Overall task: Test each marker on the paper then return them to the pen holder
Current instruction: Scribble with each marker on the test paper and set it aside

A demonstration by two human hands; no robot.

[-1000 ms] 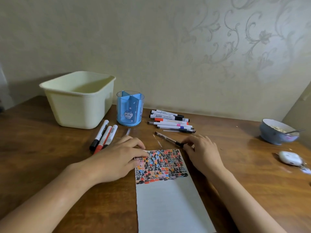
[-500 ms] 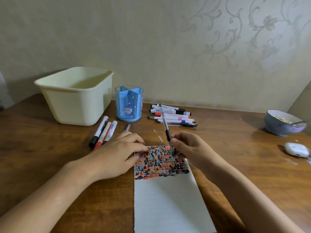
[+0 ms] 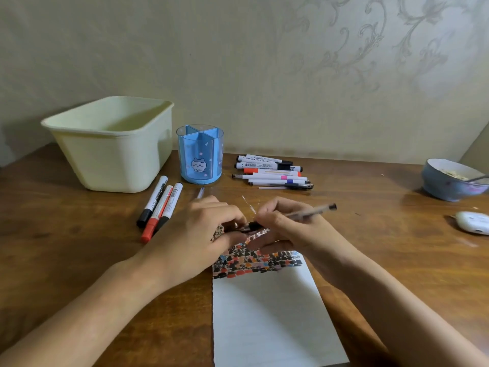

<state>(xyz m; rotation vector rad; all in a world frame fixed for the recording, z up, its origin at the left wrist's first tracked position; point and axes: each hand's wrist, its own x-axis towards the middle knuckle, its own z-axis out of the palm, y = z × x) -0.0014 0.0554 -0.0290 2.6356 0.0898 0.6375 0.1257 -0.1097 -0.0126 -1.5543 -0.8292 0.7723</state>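
Both hands meet over the paper point(image 3: 270, 313): right hand point(image 3: 293, 229) grips a pen point(image 3: 304, 213), left hand point(image 3: 201, 234) pinches its tip end. Pen holder point(image 3: 200, 154) just behind w/ markers point(image 3: 272, 173) beside it.

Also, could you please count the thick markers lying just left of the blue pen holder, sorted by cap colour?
Black-capped markers: 2
Red-capped marker: 1
Total: 3

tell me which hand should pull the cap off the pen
Left, probably. The right hand already grips the pen by its barrel, and the left hand has its fingers at the pen's dark end above the paper.
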